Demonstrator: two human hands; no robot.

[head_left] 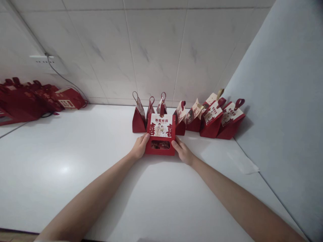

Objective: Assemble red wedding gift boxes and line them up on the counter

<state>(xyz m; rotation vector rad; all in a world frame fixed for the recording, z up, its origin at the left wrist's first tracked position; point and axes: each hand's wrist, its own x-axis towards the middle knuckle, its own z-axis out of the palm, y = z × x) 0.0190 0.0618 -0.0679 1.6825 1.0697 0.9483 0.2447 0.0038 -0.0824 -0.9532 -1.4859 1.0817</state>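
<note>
**Two hands around a red gift box on a white counter**

Our left hand (140,147) and right hand (184,151) grasp a red gift box (160,146) between them, one at each side. The box is upright in front of us, its front showing a cream label (161,125) with red characters and a drawn couple, a clear window (160,145) below, and a red loop at the top. Behind it and to its sides, similar small red boxes (210,119) with loops line the white counter (101,188) near the marbled tile wall (156,50). More red packages (25,101) cluster at the far left, below a wall socket (47,64) with a cable.
</note>
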